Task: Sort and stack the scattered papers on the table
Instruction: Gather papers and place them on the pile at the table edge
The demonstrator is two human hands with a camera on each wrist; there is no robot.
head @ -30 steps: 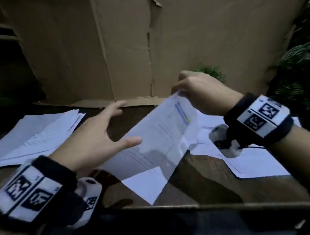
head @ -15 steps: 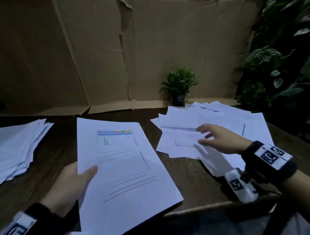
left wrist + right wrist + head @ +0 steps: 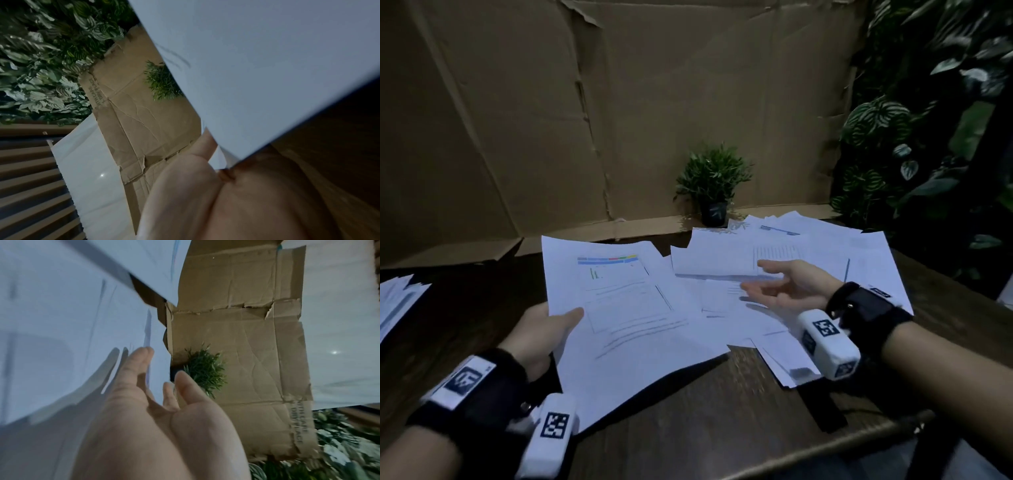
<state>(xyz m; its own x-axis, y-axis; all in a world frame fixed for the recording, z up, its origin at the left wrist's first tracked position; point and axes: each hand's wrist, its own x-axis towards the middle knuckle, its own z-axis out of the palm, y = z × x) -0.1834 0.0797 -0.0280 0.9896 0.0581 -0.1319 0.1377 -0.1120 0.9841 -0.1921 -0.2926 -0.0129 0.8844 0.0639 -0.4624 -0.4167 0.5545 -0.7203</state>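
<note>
In the head view, the left hand (image 3: 541,334) at the lower left holds a white printed sheet (image 3: 626,318) by its left edge, thumb on top and fingers hidden under it. The sheet is flat and smooth, with a strip of colors near its top and thin gray lines lower down. The right hand (image 3: 791,291), at the middle right, is spread wide with the palm up, holding nothing, just over the messy pile of papers (image 3: 825,257) on the dark wooden table (image 3: 705,411). A neater stack of papers (image 3: 397,301) lies at the far left edge. A small green plant (image 3: 714,181) stands before a creased brown cardboard wall (image 3: 517,120). In the left wrist view, the sheet (image 3: 267,65) fills the upper right, and the hand (image 3: 205,203) pinches its edge at the lower middle. In the right wrist view, the hand (image 3: 148,410) is open, and its fingers (image 3: 135,360) touch or almost touch the white papers (image 3: 61,321) filling the left.
</note>
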